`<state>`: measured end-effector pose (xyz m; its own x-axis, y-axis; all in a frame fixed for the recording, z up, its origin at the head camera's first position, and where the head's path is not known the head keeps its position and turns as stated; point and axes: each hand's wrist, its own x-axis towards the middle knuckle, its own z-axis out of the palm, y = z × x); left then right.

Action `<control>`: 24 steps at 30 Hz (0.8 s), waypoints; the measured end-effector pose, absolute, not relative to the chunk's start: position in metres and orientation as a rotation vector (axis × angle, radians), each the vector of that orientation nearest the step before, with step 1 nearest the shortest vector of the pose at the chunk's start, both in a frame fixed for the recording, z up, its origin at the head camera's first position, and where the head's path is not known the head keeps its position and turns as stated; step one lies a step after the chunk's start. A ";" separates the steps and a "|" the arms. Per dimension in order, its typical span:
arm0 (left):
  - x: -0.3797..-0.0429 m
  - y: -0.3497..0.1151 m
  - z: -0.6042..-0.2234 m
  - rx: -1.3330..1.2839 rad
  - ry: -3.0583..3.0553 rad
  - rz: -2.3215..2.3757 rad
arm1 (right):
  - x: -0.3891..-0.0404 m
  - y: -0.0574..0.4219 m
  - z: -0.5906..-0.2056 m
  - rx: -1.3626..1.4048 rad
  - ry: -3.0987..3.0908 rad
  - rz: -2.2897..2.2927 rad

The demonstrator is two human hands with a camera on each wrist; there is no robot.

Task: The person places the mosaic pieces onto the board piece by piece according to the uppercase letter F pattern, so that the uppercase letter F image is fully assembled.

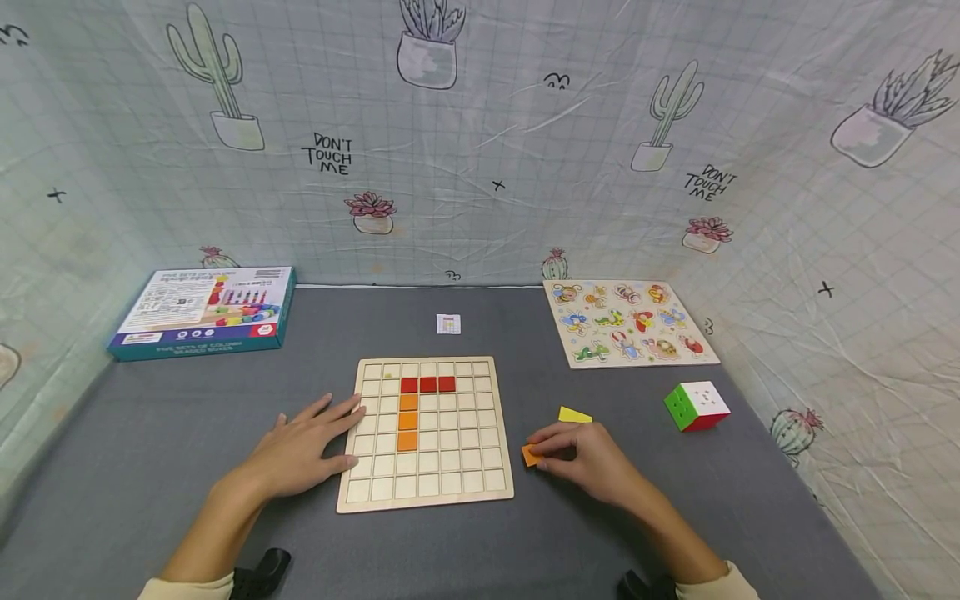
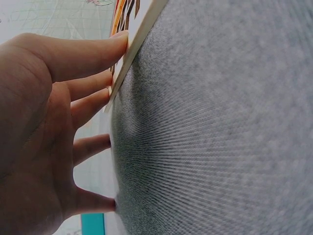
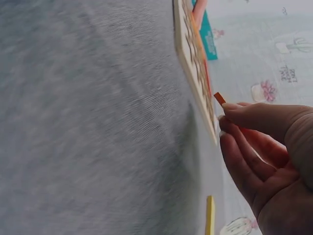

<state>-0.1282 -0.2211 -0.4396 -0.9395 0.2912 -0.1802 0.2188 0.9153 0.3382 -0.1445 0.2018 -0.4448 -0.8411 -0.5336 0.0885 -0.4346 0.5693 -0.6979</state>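
A wooden grid board (image 1: 450,487) lies at the middle of the table. Three red tiles (image 1: 427,384) form a row near its far side, and three orange tiles (image 1: 407,420) run down in a column below the left one. My left hand (image 1: 303,442) rests with spread fingers at the board's left edge; thumb and fingertips touch that edge in the left wrist view. Right of the board, my right hand (image 1: 588,458) pinches an orange tile (image 1: 531,456) between thumb and fingers, raised off the table in the right wrist view (image 3: 219,98). Just behind that hand lies a yellow piece (image 1: 575,415), partly hidden.
A puzzle cube (image 1: 701,406) sits at the right, with an insect picture board (image 1: 630,325) behind it. At the back left lies a teal-edged box (image 1: 206,312). A small printed card (image 1: 448,324) lies beyond the grid board. Patterned cloth walls surround the grey table (image 1: 315,542).
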 end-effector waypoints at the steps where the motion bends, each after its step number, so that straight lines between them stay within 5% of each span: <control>1: -0.128 -0.221 -0.439 0.386 2.851 0.463 | -0.145 0.200 -0.443 -0.826 2.669 -1.138; 24: -0.127 -0.221 -0.441 0.390 2.859 0.476 | -0.151 0.118 -0.446 -0.926 2.590 -1.254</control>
<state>-0.1273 -0.2208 -0.4409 -0.9413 0.2929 -0.1677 0.2228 0.9125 0.3431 -0.1506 0.1182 -0.4460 -0.8061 -0.5720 0.1518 -0.4738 0.4700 -0.7447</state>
